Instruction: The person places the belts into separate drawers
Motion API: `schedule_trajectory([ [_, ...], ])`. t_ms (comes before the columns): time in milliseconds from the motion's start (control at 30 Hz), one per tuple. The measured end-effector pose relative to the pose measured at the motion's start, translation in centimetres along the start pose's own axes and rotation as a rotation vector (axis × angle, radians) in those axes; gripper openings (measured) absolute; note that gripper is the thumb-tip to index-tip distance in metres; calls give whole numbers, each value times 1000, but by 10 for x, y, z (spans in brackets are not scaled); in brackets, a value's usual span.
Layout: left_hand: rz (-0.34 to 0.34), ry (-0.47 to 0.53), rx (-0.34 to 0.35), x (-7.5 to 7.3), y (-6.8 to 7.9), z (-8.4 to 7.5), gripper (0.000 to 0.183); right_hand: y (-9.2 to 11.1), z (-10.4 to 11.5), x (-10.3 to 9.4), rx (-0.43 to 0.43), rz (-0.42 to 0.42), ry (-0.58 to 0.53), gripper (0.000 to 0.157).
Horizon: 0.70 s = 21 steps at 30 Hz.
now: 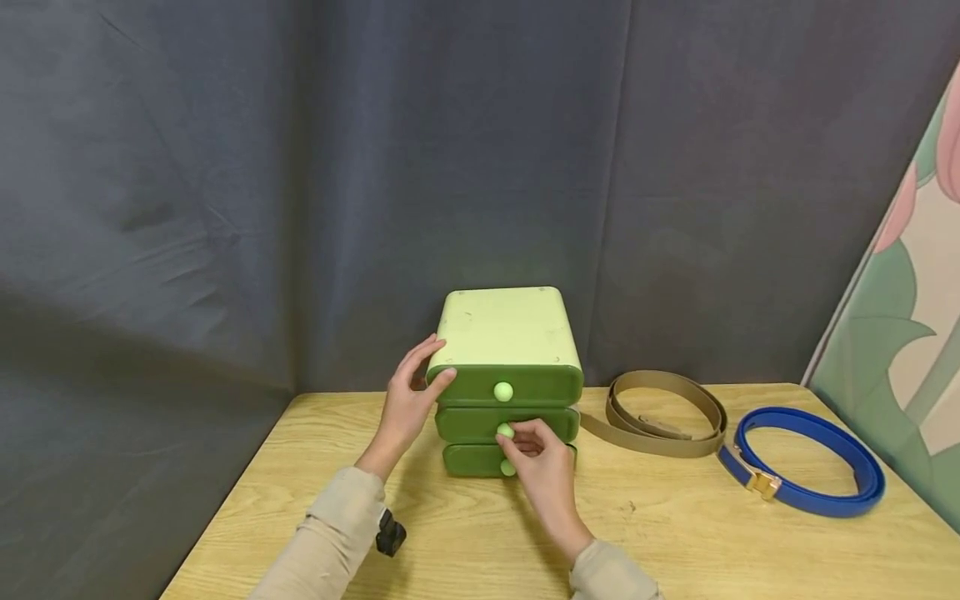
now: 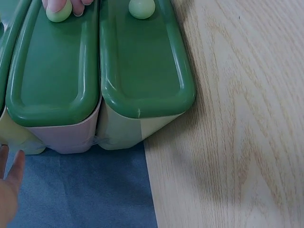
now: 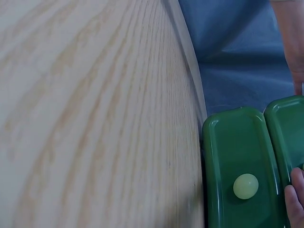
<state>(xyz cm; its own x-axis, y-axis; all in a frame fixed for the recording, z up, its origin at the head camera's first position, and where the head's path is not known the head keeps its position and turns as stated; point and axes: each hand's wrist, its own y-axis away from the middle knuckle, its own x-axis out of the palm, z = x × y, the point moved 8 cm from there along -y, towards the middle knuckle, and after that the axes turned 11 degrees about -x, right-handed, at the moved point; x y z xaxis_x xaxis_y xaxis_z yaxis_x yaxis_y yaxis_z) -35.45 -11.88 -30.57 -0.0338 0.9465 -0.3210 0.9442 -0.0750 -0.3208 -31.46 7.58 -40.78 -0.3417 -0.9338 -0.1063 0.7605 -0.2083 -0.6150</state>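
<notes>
A small cabinet point(image 1: 510, 327) with a pale green top and dark green drawer fronts stands at the table's back edge. Its three drawers are stacked, each with a round light green knob. Thumb and index finger of my right hand point(image 1: 547, 475) pinch the middle drawer's knob point(image 1: 505, 430). My left hand point(image 1: 403, 412) rests against the cabinet's upper left side, thumb at the front edge and fingers extended along the side. The bottom drawer front point(image 2: 142, 61) shows in the left wrist view; its knob point(image 3: 245, 186) also appears in the right wrist view. All the drawer fronts sit close to the cabinet.
On the wooden table point(image 1: 660, 542), a coiled brown belt point(image 1: 675, 446) lies right of the cabinet. Farther right is a coiled blue belt point(image 1: 832, 500) with a gold buckle. A dark grey curtain point(image 1: 465, 167) hangs behind, and a floral panel point(image 1: 892, 333) borders the right side.
</notes>
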Motion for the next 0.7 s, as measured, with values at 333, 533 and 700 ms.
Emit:
schedule_trajectory([
  [333,14,-9,-7,0,-2,-2,49,3,5,-4,0,11,11,15],
  [533,36,-11,-18,-3,0,-5,49,8,6,-4,8,42,-23,17],
  [700,57,-17,-28,-4,-1,-6,49,11,8,-6,14,71,-37,17],
])
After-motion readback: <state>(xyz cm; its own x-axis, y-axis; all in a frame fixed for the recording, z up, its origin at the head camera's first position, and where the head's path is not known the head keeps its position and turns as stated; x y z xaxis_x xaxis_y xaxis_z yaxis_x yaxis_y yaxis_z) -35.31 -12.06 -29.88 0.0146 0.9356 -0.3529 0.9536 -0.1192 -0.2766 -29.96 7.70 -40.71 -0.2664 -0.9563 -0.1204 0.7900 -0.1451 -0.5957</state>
